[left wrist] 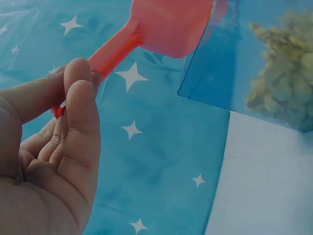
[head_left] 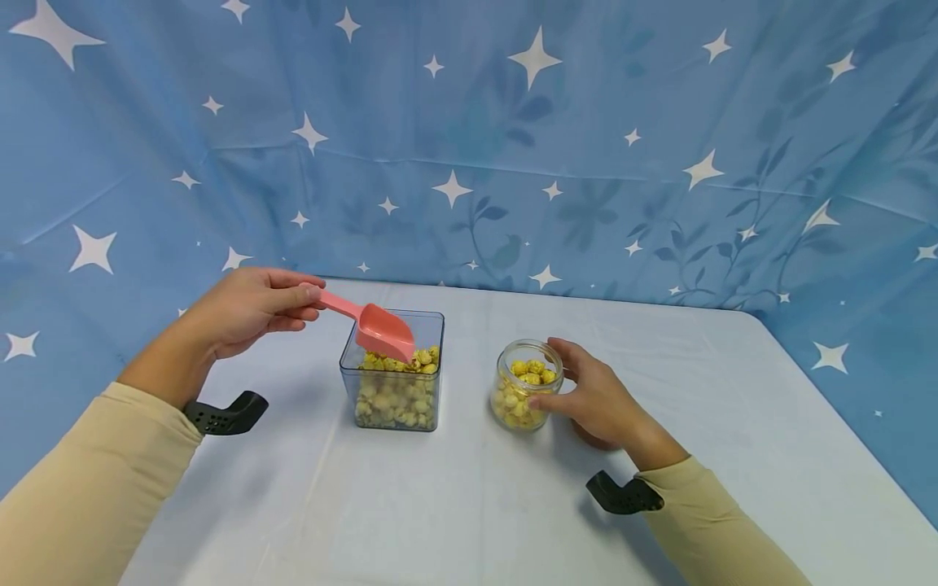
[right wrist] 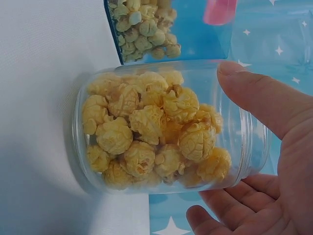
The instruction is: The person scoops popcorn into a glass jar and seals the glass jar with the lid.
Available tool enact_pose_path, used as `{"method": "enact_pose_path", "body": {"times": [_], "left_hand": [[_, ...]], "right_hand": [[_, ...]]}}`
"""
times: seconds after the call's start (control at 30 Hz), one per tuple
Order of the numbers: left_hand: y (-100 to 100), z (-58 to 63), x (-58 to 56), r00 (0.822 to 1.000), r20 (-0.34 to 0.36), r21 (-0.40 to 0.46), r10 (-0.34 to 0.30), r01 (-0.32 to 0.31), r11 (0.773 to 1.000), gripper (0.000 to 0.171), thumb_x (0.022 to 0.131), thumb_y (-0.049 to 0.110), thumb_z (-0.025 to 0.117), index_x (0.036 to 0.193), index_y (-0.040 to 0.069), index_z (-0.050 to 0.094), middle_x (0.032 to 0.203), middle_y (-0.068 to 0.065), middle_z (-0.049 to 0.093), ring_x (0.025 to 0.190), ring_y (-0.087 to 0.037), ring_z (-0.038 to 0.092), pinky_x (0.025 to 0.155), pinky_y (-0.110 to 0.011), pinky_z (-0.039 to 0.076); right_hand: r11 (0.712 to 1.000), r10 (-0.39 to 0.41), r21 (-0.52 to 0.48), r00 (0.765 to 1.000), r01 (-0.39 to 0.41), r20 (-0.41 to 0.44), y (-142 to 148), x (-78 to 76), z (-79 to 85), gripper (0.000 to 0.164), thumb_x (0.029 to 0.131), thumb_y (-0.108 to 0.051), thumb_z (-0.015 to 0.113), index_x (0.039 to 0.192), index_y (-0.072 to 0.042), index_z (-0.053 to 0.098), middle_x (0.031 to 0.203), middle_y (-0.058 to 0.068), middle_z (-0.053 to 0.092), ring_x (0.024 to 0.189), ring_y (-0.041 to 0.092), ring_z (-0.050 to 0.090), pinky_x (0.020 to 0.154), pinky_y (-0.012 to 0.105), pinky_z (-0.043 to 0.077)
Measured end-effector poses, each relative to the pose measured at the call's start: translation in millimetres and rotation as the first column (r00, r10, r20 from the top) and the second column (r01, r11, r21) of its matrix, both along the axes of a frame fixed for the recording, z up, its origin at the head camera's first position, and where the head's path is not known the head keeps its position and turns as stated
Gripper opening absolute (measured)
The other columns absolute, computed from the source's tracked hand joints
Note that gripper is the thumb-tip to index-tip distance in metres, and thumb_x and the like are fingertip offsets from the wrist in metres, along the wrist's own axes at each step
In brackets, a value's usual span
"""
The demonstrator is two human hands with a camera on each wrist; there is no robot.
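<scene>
My left hand pinches the handle of a pink scoop between thumb and fingers. The scoop's bowl hangs over the opening of a clear square container that holds yellow popcorn. In the left wrist view the scoop shows beside the container's wall. My right hand holds a round glass jar on the table, thumb on one side and fingers on the other. Popcorn fills much of the jar in the right wrist view, and its mouth is uncovered.
Behind my right hand a brownish round object is mostly hidden on the table. A white cloth covers the table. At the back hangs a blue curtain with white stars.
</scene>
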State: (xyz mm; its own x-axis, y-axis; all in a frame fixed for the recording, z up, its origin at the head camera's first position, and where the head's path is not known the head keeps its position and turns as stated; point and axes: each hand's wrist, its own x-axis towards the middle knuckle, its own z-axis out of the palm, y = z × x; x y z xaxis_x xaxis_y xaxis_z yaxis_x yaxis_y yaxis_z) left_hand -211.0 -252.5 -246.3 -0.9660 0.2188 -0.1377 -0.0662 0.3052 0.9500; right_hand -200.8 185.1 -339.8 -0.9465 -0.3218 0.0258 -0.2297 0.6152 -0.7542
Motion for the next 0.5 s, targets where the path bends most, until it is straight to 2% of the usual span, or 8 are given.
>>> {"method": "enact_pose_path", "body": {"times": [0.2, 0.5], "left_hand": [[2.3, -2.5, -0.4, 1.0, 0.021, -0.034, -0.014, 0.015, 0.999, 0.05, 0.103, 0.017, 0.06, 0.141, -0.012, 0.045, 0.093, -0.003, 0.07, 0.083, -0.01, 0.068, 0.079, -0.027, 0.059], [6.5, -7.6, -2.0, 0.998, -0.028, -0.186, -0.05, 0.044, 0.982, 0.047, 0.101, 0.018, 0.064, 0.137, -0.01, 0.053, 0.1, -0.008, 0.071, 0.09, -0.016, 0.069, 0.082, -0.032, 0.059]], "right_hand": [[1.0, 0.0, 0.009, 1.0, 0.0, -0.005, -0.5, -0.3, 0.5, 0.097, 0.082, -0.037, 0.084, 0.153, 0.002, 0.032, 0.152, 0.018, 0.041, 0.133, 0.043, 0.047, 0.11, 0.06, 0.035], [1.0, -0.007, 0.012, 1.0, 0.007, -0.002, -0.9, 1.0, 0.3, 0.097, 0.082, -0.038, 0.084, 0.153, 0.001, 0.032, 0.152, 0.018, 0.042, 0.133, 0.042, 0.046, 0.11, 0.06, 0.034]]}}
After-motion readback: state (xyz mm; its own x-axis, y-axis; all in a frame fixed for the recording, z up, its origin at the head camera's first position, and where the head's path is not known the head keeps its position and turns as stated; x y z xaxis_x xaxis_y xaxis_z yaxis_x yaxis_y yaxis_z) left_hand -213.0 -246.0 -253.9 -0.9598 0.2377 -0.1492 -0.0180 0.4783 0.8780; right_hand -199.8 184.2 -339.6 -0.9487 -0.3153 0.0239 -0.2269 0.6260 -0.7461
